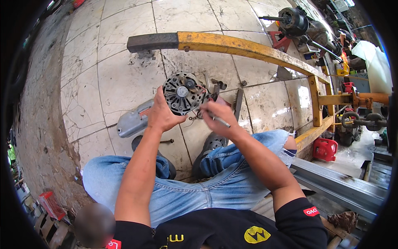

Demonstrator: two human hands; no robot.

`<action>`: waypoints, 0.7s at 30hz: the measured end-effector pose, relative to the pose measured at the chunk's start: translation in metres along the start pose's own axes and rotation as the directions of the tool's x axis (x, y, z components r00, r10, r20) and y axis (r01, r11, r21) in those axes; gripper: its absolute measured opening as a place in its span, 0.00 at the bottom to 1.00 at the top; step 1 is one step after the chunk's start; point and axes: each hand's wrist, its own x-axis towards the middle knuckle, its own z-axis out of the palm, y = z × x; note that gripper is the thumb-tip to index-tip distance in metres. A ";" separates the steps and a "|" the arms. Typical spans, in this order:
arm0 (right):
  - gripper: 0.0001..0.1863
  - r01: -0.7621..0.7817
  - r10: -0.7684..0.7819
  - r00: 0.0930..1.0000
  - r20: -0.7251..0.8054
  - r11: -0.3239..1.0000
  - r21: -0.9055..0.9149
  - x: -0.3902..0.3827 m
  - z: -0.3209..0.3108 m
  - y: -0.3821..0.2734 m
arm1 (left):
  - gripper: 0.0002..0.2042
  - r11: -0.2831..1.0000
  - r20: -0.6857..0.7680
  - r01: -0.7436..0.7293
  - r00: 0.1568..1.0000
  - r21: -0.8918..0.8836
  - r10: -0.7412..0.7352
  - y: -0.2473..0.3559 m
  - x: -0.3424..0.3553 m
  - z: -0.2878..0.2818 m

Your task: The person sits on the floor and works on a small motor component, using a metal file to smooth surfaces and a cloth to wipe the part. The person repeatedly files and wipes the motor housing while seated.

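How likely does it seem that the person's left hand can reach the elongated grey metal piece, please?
Probably yes, once it lets go: the left hand holds the round silver metal housing, but the grey piece lies close beside it, with no visible obstacle between.

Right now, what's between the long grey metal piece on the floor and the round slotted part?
In the head view, your left hand lies between the grey metal piece and the round slotted part, gripping that part's left side.

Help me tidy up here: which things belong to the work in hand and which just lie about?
Likely in use:
slotted metal unit in left hand
slim metal tool in right hand

Seemingly just lying about:
yellow frame
red case
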 end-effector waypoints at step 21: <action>0.05 -0.089 0.088 0.995 -0.036 0.996 -0.028 0.008 0.001 -0.006 | 0.66 0.999 0.017 0.031 0.999 -0.023 -0.031 -0.007 0.002 0.002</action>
